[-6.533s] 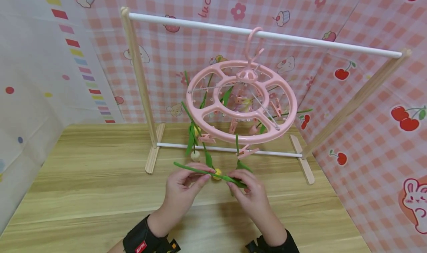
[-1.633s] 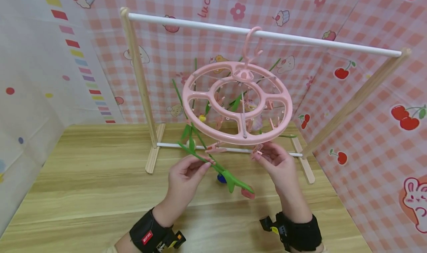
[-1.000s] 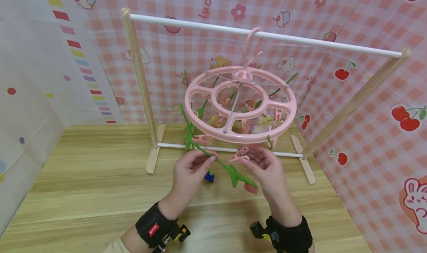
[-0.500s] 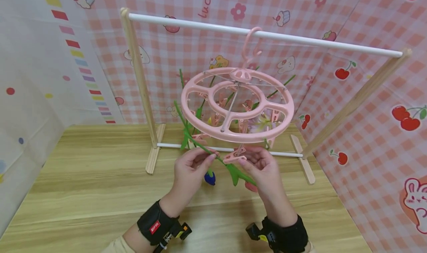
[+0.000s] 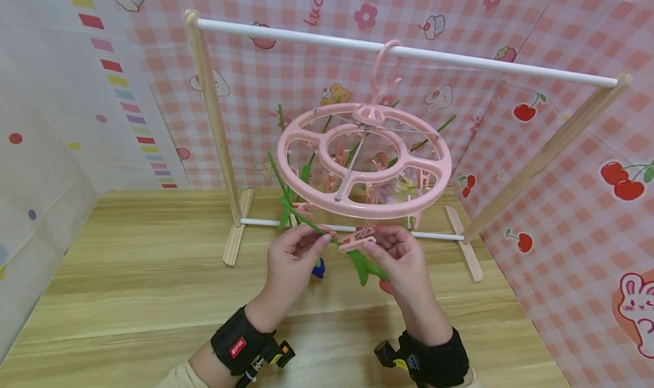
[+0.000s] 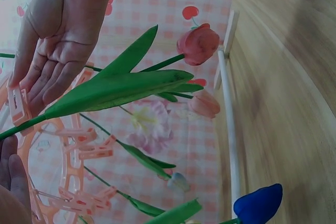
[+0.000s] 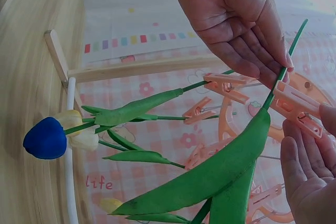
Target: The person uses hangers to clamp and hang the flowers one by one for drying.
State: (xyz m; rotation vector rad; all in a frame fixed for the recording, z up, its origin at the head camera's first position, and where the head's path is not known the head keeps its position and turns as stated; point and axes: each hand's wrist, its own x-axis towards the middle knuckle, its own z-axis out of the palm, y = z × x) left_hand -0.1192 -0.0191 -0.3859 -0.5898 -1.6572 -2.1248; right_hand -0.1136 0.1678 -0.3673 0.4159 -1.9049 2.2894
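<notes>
My left hand (image 5: pixel 293 263) pinches the green stem of an artificial tulip (image 6: pixel 198 44) with a reddish-pink bloom. The stem slants down to the right, and in the head view my right hand (image 5: pixel 403 266) covers most of the bloom. Between thumb and fingers, the right hand grips a pink clothes peg (image 5: pixel 357 240), which dangles from a round pink hanger (image 5: pixel 365 209). In the right wrist view the peg's tip lies at the stem, just beside the left fingertips; whether it has closed on it I cannot tell. A blue tulip (image 7: pixel 45 138) hangs clipped nearby.
The hanger hooks over the white top bar (image 5: pixel 306 37) of a wooden-sided rack (image 5: pixel 214 126). Other pegs hold several flowers, including a pale purple bloom (image 6: pixel 151 124). A lower white bar (image 5: pixel 434 236) runs just above the wooden table (image 5: pixel 143 297).
Earlier both hands were on the tulip. The right hand then took a peg at the hanger's rim and brought it left to the stem. The hanger has turned, and the blue tulip came into view.
</notes>
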